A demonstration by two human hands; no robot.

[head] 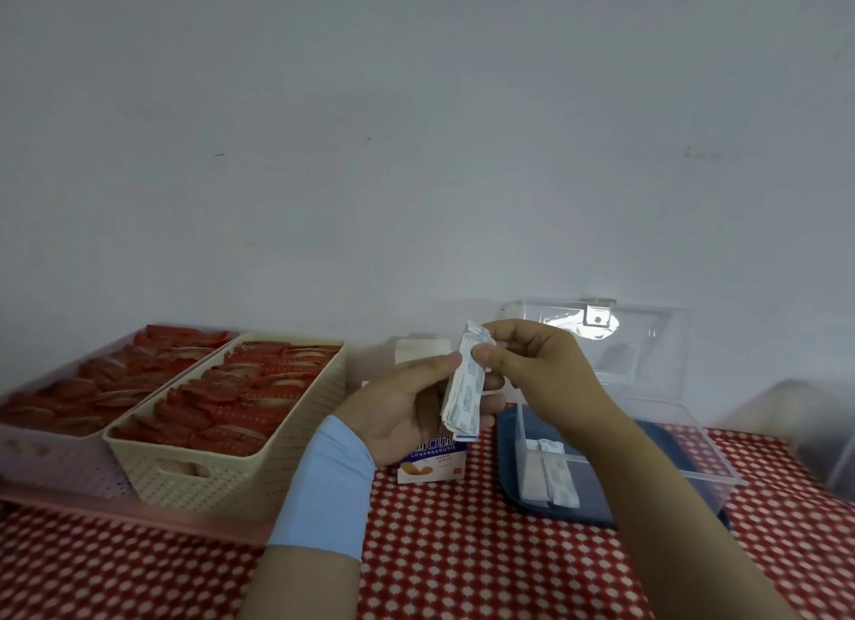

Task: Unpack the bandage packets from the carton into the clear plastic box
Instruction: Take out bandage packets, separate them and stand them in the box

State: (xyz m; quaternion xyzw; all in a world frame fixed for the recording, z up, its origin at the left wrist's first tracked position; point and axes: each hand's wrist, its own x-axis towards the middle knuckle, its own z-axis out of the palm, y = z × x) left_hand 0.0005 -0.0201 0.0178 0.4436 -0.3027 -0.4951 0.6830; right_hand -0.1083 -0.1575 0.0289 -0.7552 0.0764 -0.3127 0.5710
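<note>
My left hand [398, 406] grips a stack of white-and-blue bandage packets [465, 393], held upright above the table. My right hand [532, 365] pinches the top end of that stack between thumb and fingers. Just below the left hand stands the white and blue bandage carton [432, 462], partly hidden by my palm. To the right sits the clear plastic box [694, 439] with its lid [597, 337] swung up at the back. A few bandage packets [553, 476] lie inside the box at its left end.
A dark blue tray [509, 490] lies under the clear box on a red-and-white patterned tablecloth [462, 550]. A cream basket [222, 443] and a paler basket [46, 453] to the left hold several red packets. A blurred clear container [814, 430] stands at the right edge.
</note>
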